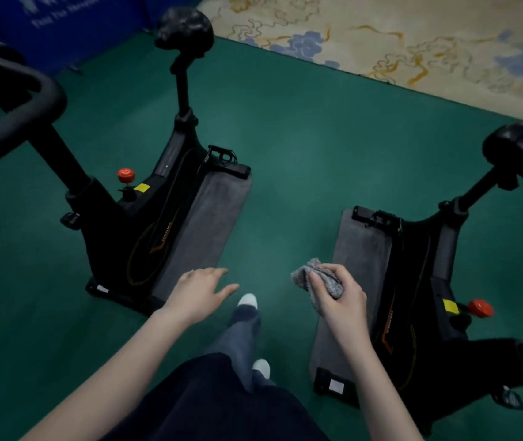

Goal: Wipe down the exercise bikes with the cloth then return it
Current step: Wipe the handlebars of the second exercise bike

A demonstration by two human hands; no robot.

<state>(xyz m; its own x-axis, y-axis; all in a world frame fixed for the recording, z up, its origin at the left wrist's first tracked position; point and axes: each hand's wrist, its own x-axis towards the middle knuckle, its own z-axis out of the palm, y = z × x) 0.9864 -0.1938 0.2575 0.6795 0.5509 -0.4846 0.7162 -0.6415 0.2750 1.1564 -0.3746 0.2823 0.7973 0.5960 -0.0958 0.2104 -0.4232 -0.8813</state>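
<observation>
Right hand point(338, 296) grips a bunched grey cloth point(314, 278), fingers curled round it, held in the air just beside the right bike point(413, 281), on the side where its grey mat point(362, 246) lies. Left hand point(201, 292), fingers straight and loosely spread, holds nothing and hangs farther from the right bike, over the green floor point(285, 154). Left bike point(145, 218) stands well apart from the right bike, across the gap where the person's shoes point(248, 300) show.

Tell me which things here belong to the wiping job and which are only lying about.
Job: grey cloth in the right hand; left exercise bike; right exercise bike.
Just there: grey mats under the bikes; patterned carpet; blue board.
</observation>
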